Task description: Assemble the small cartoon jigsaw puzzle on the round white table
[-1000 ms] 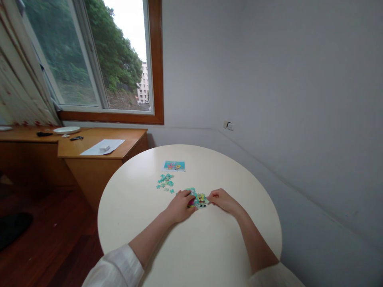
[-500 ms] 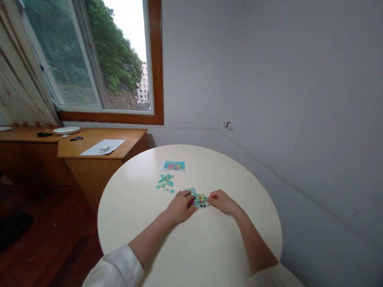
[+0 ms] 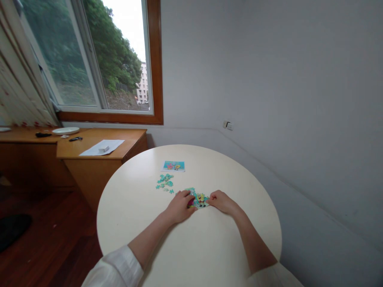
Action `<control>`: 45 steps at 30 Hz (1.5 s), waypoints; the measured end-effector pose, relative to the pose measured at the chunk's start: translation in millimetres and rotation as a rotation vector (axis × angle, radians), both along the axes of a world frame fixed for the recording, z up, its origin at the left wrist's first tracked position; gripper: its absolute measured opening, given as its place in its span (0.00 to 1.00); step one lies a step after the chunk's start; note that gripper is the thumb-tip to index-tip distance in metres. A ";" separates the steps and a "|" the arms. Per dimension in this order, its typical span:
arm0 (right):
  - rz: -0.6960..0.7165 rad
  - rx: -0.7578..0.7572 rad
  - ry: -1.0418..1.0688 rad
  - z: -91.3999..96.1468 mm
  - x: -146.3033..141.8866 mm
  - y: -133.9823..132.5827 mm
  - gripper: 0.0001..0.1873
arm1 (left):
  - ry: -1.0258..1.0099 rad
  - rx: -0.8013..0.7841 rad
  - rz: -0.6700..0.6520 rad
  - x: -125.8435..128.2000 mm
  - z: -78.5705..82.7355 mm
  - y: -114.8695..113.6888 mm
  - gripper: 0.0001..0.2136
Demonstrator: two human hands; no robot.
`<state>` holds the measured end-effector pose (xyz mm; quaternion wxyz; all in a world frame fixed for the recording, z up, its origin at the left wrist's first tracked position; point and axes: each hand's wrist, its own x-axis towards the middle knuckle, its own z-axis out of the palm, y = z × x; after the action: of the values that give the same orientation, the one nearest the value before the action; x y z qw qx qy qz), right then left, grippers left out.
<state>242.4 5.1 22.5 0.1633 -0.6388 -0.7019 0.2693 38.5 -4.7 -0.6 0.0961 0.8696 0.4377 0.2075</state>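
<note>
A partly joined jigsaw puzzle (image 3: 201, 199) with a yellow cartoon figure lies on the round table, between my two hands. My left hand (image 3: 179, 206) rests over its left side, fingers spread and touching the pieces; it covers part of the picture. At the right edge, my right hand (image 3: 220, 201) has thumb and fingers pinched together on a puzzle piece, mostly hidden by the fingertips. Beyond my left hand is a loose pile of teal puzzle pieces (image 3: 165, 181). A picture card (image 3: 174, 166) with similar cartoon figures lies flat behind the pile.
The round cream table (image 3: 227, 171) stands near a grey wall. To the left, a wooden desk (image 3: 134, 141) carries a paper sheet (image 3: 92, 150) with a small white box (image 3: 103, 149), a white plate (image 3: 66, 130) and small dark items. A window is above the desk.
Almost nothing differs. My right hand's fingers have shifted very slightly at the puzzle's right edge; my left hand stays where it was on the pieces.
</note>
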 end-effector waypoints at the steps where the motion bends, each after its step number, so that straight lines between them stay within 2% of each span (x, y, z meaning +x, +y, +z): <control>1: 0.001 -0.003 0.001 -0.2 0.2 0.2 0.10 | 0.001 0.000 0.001 0.1 0.1 0.0 0.19; 17: -0.049 -0.011 -0.056 -0.9 -0.4 0.7 0.12 | -0.009 -0.029 0.006 0.4 -0.8 1.1 0.19; 24: 0.001 0.018 -0.026 -8.4 4.7 6.1 0.13 | -0.013 -0.054 0.011 0.6 2.0 -0.8 0.20; 29: -0.138 0.148 0.097 -13.6 9.5 14.5 0.18 | -0.026 -0.047 0.008 0.0 1.9 -0.8 0.18; 32: -0.256 0.275 0.110 -11.2 9.8 16.4 0.19 | -0.029 -0.039 -0.008 -1.0 1.4 -0.1 0.19; 36: -0.338 0.354 0.126 -8.3 4.0 15.4 0.19 | -0.040 -0.039 0.010 3.3 -1.7 1.9 0.18; 39: -0.373 0.411 0.103 -12.3 -2.8 14.5 0.19 | -0.024 -0.034 0.029 11.0 -4.3 0.4 0.17; 42: -0.382 0.473 0.091 -18.0 -5.0 14.9 0.19 | -0.017 -0.041 -0.024 16.4 -3.4 -2.9 0.18; 45: -0.310 0.513 0.169 -21.5 -0.9 17.0 0.15 | -0.052 -0.056 -0.051 13.6 1.3 -3.0 0.17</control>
<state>241.5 22.0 1.0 0.4161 -0.6514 -0.6253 0.1074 52.0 -7.7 0.6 0.1372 0.8717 0.4184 0.2152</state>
